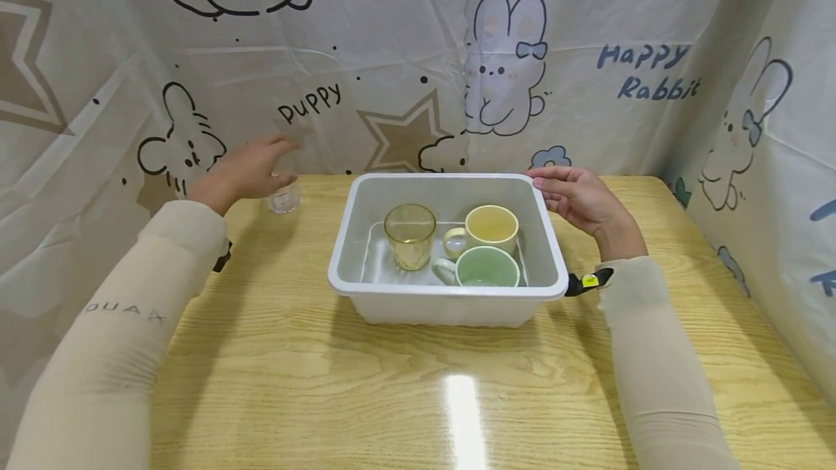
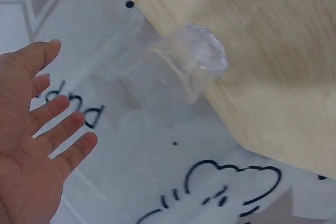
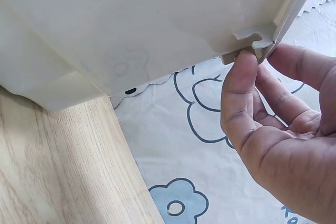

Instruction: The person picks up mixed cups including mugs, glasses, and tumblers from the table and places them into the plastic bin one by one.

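My left hand [image 1: 257,165] is by a clear glass [image 1: 284,199] at the back left of the table, its fingers spread and holding nothing. In the left wrist view the clear glass [image 2: 191,59] stands apart from the hand [image 2: 37,129]. With thumb and fingertips, my right hand [image 1: 581,198] pinches the back right corner of a white plastic tub [image 1: 451,293]; the right wrist view shows the fingers at its rim. Inside the tub are an amber glass [image 1: 410,236], a yellow mug [image 1: 491,227] and a light green mug [image 1: 486,267].
The tub sits on a light wood table [image 1: 281,376]. A printed cloth [image 1: 392,49] with cartoon animals hangs behind the table and along both sides. Dark wrist straps show at both cuffs.
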### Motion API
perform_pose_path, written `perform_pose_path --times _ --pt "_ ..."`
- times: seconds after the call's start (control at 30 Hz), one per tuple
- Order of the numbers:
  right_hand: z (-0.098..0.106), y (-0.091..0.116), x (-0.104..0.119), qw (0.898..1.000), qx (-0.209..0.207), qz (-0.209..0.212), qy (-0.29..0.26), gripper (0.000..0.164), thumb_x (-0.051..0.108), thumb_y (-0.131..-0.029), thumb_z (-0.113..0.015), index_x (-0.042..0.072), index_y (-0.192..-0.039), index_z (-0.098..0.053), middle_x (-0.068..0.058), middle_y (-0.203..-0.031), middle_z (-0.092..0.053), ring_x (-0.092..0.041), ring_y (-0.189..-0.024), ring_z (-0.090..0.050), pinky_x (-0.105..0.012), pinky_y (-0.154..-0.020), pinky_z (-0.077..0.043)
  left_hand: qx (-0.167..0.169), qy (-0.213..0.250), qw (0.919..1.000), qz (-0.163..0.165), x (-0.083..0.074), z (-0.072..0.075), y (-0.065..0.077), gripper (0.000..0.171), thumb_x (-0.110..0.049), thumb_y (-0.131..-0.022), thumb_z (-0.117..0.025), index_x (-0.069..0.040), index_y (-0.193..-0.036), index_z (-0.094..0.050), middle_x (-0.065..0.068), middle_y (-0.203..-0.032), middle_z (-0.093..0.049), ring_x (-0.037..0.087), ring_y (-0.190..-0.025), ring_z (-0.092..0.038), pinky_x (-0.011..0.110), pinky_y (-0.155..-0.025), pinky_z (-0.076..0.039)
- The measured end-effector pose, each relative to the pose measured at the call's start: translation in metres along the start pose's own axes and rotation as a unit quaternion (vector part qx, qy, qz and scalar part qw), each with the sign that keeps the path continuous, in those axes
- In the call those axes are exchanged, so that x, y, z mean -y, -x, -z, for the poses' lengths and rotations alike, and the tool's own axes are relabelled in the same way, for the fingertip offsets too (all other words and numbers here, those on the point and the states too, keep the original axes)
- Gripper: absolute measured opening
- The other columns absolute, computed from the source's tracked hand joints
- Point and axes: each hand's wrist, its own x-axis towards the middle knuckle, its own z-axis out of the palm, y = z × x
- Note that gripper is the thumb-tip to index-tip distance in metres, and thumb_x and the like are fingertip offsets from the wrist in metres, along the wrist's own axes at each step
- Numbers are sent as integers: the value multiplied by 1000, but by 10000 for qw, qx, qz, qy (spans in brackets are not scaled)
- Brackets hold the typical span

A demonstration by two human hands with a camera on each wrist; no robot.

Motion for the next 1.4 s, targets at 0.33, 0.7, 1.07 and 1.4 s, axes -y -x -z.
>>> perform_pose_path --times 0.33,0.7,1.07,1.4 --pt "2 0 0 10000 34 -11 -32 15 6 -95 -72 4 -110 -77 -8 -108 -73 -19 -90 -74 -30 -82 -60 176 469 9963 693 23 -10 -4 72 -38 -105 -57 0 -159 -29 35 -159 -24 54 -145 -24 68 -115 -24" --pt "2 0 -1 10000 6 2 57 16 8 -95 -73 5 -110 -77 -8 -109 -73 -19 -92 -74 -31 -83 -60 442 687 9905 1109 33 -29 -7 84 -50 -103 -54 -9 -164 -14 33 -163 -14 55 -148 -15 73 -114 -19" --pt "3 -1 -2 9999 61 72 140 17 9 -96 -73 4 -112 -76 -9 -111 -73 -20 -93 -74 -31 -84 -60 613 753 9866 1313 47 -49 -11 90 -63 -102 -46 -12 -165 -9 38 -161 -9 60 -146 -12 78 -109 -20" --pt "2 0 -1 9999 63 64 112 17 8 -96 -72 4 -112 -76 -8 -110 -73 -20 -92 -74 -31 -83 -60 541 759 9846 1479 39 -56 -14 79 -57 -105 -44 -17 -165 -14 40 -160 -9 65 -143 -7 82 -104 -23"
